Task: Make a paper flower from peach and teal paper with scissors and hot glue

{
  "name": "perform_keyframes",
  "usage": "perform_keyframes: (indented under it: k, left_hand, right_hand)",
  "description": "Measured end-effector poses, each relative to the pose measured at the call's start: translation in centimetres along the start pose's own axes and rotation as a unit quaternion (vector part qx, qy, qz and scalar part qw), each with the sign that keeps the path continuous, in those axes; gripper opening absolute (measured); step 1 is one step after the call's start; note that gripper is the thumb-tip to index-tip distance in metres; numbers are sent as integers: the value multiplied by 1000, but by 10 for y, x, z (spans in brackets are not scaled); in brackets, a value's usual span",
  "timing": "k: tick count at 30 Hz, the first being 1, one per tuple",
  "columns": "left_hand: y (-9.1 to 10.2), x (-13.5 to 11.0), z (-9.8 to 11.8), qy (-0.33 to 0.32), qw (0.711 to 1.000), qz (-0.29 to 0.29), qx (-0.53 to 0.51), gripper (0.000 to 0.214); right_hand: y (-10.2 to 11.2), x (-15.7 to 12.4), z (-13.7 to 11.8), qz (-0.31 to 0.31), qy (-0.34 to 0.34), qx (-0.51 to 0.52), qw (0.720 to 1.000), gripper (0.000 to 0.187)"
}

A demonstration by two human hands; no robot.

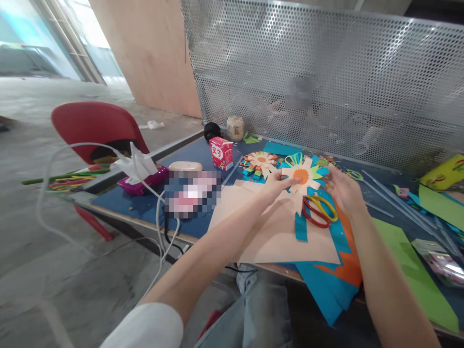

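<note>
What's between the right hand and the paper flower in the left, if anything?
Nothing visible: the right hand is at the right edge of the paper flower; blur hides whether they touch. The scissors sit below, clear of that line.

"What does the paper flower (302, 175) look like?"
"Pale peach, with blunt petals spread around an orange disc that has a jagged edge. Lime green shows by its upper right petals."
"How is it posed?"
"Tilted, its face toward the wearer. The left hand (276, 187) pinches it, thumb reaching the disc."
"Where?"
"Above the far part of the peach sheet (275, 237)."
"Is the right hand (343, 191) touching it?"
"Just beside it; contact is unclear."
</note>
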State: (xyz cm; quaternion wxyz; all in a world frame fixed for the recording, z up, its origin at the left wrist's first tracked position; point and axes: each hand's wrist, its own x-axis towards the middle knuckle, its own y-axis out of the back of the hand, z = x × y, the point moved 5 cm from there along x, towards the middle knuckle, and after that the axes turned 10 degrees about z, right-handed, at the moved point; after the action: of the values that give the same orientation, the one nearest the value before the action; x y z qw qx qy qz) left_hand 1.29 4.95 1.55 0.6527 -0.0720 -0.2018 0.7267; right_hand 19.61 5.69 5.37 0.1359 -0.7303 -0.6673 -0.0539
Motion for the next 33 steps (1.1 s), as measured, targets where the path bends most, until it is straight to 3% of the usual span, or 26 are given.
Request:
perform_keyframes:
  k: [3,12,19,24,29,33]
  left_hand:
    - [2,1,-2,-10,999,11,28,36]
    - [8,9,-12,-35,996,-3,80,34]
    - [7,5,-8,-30,994,15,102,34]
    - [4,2,-1,-37,995,15,91,38]
    - [3,2,5,-50,997,20,57,47]
    - [6,3,3,-23,999,23,12,53]
  right_hand:
    - [-9,-5,10,-40,-39,-40,998,35]
    - [-14,-11,5,-62,-21,-96,993,36]
    - [-15,-12,0,-41,-4,-102,994,26]
    - [-12,-9,1,-10,-1,-89,996,25]
    - [-10,-7,2,-17,0,-73,997,26]
    - [-5,-4,0,-22,13,-55,998,27]
